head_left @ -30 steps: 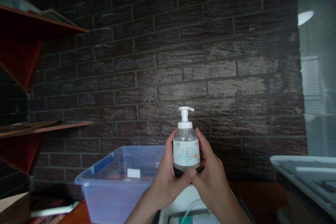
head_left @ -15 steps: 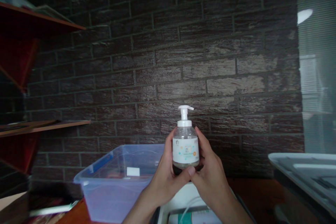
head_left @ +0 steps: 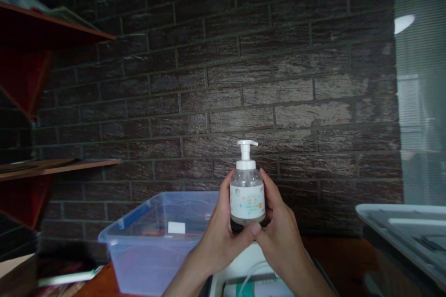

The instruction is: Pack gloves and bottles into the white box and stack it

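Note:
I hold a clear pump bottle [head_left: 247, 195] with a white pump head and a white label upright in front of me, before a dark brick wall. My left hand [head_left: 223, 236] wraps its left side, thumb across the bottom front. My right hand [head_left: 278, 236] cups the right side, fingers closed round it. Both hands grip the bottle together above a white container [head_left: 240, 269] at the bottom edge.
A translucent plastic bin [head_left: 153, 241] with a blue handle stands at lower left on a reddish table. Wooden shelves [head_left: 59, 164] hang on the left wall. A grey lid or tray [head_left: 400, 227] lies at the right, below a window.
Almost nothing differs; the bottle and both hands have shifted only slightly within the view.

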`<state>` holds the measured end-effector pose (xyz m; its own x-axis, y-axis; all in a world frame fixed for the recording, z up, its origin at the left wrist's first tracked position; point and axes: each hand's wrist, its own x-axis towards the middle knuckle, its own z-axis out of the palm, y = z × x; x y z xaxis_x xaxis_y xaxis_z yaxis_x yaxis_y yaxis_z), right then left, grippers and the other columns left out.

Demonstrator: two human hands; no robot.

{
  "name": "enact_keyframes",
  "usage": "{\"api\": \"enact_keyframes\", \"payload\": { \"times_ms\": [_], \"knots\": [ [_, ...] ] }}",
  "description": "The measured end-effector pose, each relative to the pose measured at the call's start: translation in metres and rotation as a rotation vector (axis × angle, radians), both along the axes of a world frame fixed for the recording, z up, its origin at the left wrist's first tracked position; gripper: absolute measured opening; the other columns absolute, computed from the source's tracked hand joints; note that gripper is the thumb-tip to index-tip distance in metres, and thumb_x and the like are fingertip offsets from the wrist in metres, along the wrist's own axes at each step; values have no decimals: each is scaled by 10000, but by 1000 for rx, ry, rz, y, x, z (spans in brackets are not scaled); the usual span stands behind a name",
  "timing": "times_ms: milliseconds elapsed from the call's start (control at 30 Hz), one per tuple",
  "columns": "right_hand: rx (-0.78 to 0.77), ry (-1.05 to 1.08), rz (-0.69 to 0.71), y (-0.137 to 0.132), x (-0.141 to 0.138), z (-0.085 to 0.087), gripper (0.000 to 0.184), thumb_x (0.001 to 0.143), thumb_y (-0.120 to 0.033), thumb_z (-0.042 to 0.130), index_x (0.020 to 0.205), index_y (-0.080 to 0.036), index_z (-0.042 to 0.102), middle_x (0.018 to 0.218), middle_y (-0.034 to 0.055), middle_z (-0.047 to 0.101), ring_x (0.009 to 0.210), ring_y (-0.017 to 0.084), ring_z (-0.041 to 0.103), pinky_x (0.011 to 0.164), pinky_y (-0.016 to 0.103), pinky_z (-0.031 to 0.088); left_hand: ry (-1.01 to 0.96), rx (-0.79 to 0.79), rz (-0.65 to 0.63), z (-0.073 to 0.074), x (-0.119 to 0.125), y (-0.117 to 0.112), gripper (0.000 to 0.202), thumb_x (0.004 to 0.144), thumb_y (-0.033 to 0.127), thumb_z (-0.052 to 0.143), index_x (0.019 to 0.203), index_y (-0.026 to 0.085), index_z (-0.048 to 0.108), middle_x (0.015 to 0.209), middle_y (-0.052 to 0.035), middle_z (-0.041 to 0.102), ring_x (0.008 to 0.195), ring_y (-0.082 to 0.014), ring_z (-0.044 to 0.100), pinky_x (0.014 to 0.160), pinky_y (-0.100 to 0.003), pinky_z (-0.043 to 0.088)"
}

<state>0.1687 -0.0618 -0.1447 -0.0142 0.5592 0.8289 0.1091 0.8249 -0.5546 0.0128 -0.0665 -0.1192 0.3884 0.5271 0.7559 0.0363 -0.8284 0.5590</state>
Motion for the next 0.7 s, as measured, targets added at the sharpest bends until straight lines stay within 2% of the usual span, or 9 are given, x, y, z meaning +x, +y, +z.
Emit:
{"api": "enact_keyframes", "payload": {
  "times_ms": [300, 533, 700],
  "knots": [
    [-35, -25, -32, 0, 0, 1, 984, 775, -141, 725, 1625, -283, 253, 1592, 96, 490, 1412, 315, 533, 1135, 476, 494, -20, 12, 20, 1, 1, -1, 954, 915, 308, 715, 1627, 255, 82, 1669, -122, 315, 1528, -340, 321, 1242, -451, 315],
    [1, -25, -50, 1, 0, -1, 956, 814, -238, 731, 1635, -252, 242, 1585, 121, 495, 1380, 328, 567, 1082, 448, 545, -30, -22, -8, 2, 1, -1, 923, 921, 312, 712, 1620, 261, 112, 1652, -117, 348, 1508, -338, 357, 1222, -445, 350],
    [-6, -40, -71, 1, 0, -1, 951, 848, -262, 724, 1647, -251, 209, 1603, 128, 468, 1393, 329, 553, 1074, 446, 553, -33, -44, -23, 4, 0, -2, 943, 911, 298, 724, 1624, 239, 110, 1668, -138, 313, 1537, -365, 297, 1232, -475, 334]
  ]
}}
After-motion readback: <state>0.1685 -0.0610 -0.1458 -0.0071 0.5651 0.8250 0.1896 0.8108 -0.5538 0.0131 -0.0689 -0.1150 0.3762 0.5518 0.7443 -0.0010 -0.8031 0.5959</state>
